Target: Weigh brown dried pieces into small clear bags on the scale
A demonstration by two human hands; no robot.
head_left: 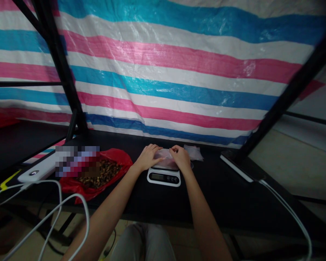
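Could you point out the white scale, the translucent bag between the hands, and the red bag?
White scale (164, 177): head view, on its front panel.
Translucent bag (166, 163): head view, on its visible middle.
Red bag (126, 159): head view, on its right rim.

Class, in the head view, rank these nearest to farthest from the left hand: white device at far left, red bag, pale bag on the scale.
From the left hand:
1. Pale bag: on the scale, at the hand
2. Red bag: left side
3. White device: farther left
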